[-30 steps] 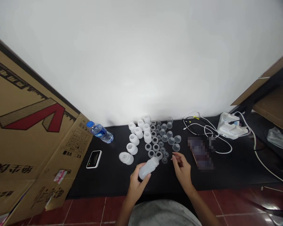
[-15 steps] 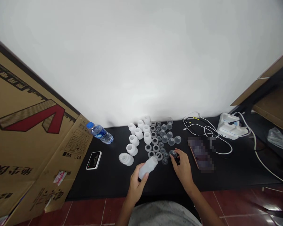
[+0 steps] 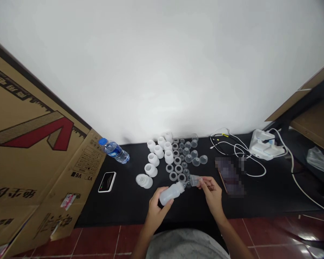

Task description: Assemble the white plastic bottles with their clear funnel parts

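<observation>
bottle (image 3: 170, 193): milky white | cup (image 3: 194, 180): clear | bench (image 3: 124, 205): black | carton (image 3: 35, 133): tan, red chevron, black stripes | cap (image 3: 103, 141): blue | floor (image 3: 97, 241): dark red tile | wall (image 3: 151, 64): white

Frosted translucent white plastic bottle (image 3: 170, 193), glossy clear plastic cup (image 3: 194, 180), matt black bench (image 3: 118, 212), rough brown corrugated cardboard sheet (image 3: 29, 172), glossy dark red floor tiles (image 3: 97, 240), smooth matt white wall (image 3: 162, 72)

Plastic bottle (image 3: 169, 194) in left hand (image 3: 157, 213)
</observation>
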`<control>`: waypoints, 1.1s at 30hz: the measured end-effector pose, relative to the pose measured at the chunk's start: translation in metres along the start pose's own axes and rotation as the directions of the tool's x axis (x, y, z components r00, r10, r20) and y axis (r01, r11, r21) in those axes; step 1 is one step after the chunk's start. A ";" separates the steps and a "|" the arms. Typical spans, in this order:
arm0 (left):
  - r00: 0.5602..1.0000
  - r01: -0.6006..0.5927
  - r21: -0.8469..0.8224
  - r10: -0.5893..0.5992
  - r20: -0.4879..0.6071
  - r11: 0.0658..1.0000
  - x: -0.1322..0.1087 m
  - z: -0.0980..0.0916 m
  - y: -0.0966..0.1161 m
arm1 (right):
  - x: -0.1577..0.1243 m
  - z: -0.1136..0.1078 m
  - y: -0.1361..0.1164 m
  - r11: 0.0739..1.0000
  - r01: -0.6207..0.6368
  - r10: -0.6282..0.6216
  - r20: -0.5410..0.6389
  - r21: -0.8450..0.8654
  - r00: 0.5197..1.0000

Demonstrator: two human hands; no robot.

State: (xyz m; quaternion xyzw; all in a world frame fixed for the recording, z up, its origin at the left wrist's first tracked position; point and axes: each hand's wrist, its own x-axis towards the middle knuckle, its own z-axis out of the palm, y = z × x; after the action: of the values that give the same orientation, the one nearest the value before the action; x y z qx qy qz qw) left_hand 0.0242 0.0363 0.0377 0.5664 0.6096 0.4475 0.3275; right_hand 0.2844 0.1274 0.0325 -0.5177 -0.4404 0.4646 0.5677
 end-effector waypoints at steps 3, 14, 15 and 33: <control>0.999 -0.050 -0.019 0.050 0.017 0.999 0.002 -0.001 0.004 | -0.004 0.001 0.001 0.998 0.022 -0.020 0.041 -0.050 0.999; 0.997 -0.081 -0.007 0.081 0.006 0.997 0.002 0.001 0.002 | -0.016 0.006 0.012 0.957 0.219 -0.172 0.232 -0.192 0.957; 0.996 -0.084 -0.006 0.084 0.006 0.996 0.003 0.001 0.002 | -0.016 0.006 0.011 0.957 0.221 -0.172 0.244 -0.190 0.954; 0.996 -0.091 0.014 0.091 0.003 0.996 0.001 0.001 0.000 | -0.013 0.005 0.004 0.946 0.287 -0.230 0.315 -0.147 0.921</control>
State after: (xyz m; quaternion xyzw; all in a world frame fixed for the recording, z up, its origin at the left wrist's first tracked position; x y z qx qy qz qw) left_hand 0.0249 0.0373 0.0371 0.5966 0.5860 0.4568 0.3034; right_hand 0.2772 0.1156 0.0287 -0.4318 -0.6268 0.4125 0.5005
